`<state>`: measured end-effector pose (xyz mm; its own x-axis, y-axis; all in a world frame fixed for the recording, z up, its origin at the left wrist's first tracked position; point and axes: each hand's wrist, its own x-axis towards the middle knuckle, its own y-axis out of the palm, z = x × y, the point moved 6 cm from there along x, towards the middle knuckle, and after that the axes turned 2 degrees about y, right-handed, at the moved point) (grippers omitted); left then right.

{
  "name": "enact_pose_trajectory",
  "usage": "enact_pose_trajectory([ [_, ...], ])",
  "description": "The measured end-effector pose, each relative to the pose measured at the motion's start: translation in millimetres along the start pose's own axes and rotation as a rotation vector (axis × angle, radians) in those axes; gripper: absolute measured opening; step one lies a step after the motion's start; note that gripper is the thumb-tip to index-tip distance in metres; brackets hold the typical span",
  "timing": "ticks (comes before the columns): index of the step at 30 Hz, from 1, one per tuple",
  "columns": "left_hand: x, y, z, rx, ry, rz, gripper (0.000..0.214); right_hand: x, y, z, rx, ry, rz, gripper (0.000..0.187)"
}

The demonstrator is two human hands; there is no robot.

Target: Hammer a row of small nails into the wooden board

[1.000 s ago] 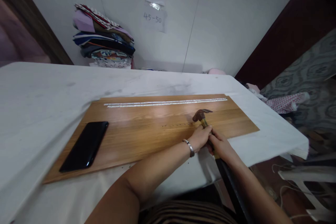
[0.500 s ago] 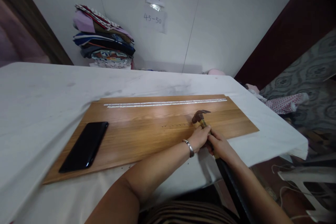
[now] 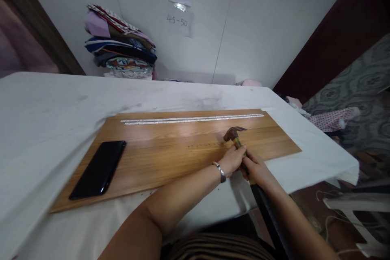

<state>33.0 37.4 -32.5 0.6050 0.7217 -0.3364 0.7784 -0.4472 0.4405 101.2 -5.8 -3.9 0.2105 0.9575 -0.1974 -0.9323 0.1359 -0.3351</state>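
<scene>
A long wooden board (image 3: 164, 158) lies on the white table (image 3: 45, 105). Near the board's right front, a hammer (image 3: 234, 134) with a rusty head rests head-down at the end of a short row of small nails (image 3: 205, 145). My right hand (image 3: 257, 168) is closed round the hammer's handle. My left hand (image 3: 233, 158), with a metal bracelet at the wrist, is closed against the same handle just below the head. Its fingertips are pinched together; what they hold, if anything, is hidden.
A black phone (image 3: 99, 168) lies on the board's left end. Two pale strips (image 3: 191, 119) run along the board's far edge. Folded cloths (image 3: 120, 42) are stacked by the wall. A white plastic chair (image 3: 356, 211) stands at the lower right.
The hammer head and both hands have barely shifted, a slight bob up and down over the same spot. Nothing else has moved.
</scene>
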Motion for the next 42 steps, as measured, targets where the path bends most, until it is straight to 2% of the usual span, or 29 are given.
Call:
enact_pose_trajectory([
  [4, 1.9, -3.0, 2.1, -0.009, 0.010, -0.038, 0.025, -0.1, -0.2, -1.0, -0.008, 0.014, -0.004, 0.024],
  [13, 1.5, -1.4, 1.2, -0.007, 0.019, -0.013, 0.024, 0.0, 0.5, -0.2, -0.002, 0.020, -0.002, 0.025],
  [22, 2.1, -2.8, -0.4, 0.047, 0.037, -0.042, 0.023, -0.5, 0.0, -3.8, 0.007, 0.022, 0.010, 0.027],
  [29, -5.2, 2.3, -6.6, 0.024, 0.018, 0.005, 0.019, 1.1, 0.1, -2.3, 0.007, 0.010, 0.009, 0.031],
  [42, 3.2, -1.0, 1.2, -0.001, 0.030, 0.003, 0.026, 2.5, -0.1, -2.6, -0.028, 0.028, 0.037, 0.030],
])
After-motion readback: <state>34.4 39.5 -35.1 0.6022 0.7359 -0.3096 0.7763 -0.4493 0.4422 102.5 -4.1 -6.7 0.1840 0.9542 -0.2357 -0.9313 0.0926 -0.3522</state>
